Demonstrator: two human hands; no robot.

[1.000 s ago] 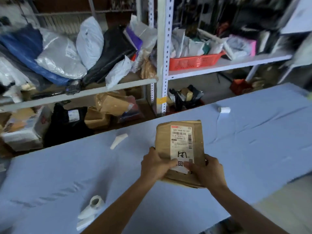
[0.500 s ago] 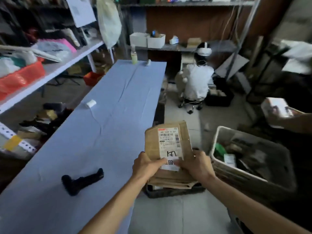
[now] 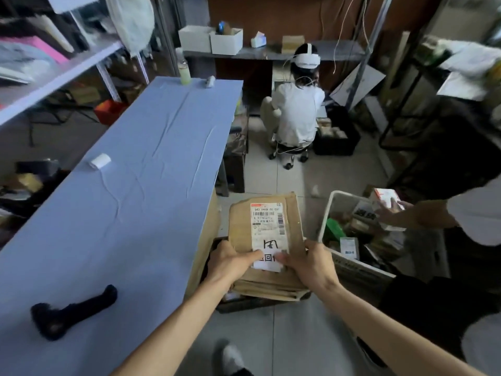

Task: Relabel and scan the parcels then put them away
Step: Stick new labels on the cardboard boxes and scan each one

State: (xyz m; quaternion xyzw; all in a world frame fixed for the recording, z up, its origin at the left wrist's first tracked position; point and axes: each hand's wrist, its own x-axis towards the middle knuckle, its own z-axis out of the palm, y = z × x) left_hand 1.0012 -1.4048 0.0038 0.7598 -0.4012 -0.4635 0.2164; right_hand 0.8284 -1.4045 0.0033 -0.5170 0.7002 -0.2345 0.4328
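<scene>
I hold a flat brown paper parcel point(image 3: 294, 229) in the air beyond the blue table's right edge, above a dark crate on the floor. A white shipping label point(image 3: 268, 226) with barcodes and a handwritten mark covers its middle. My left hand point(image 3: 229, 263) grips the parcel's lower left, thumb pressed on the label's bottom edge. My right hand point(image 3: 311, 263) grips the lower right, thumb also on the label. A black handheld scanner point(image 3: 71, 310) lies on the table at lower left.
The blue table point(image 3: 135, 185) carries a label roll point(image 3: 100, 160) and a green bottle point(image 3: 185, 70). A white bin point(image 3: 329, 213) of parcels stands right of the parcel; another person's hand point(image 3: 390, 213) reaches over it with a box. A seated person point(image 3: 296, 112) works ahead. Shelves line the left.
My view has swung right, from the shelves to the aisle. The parcel has left the table top and now hangs past its edge, with both hands still on it.
</scene>
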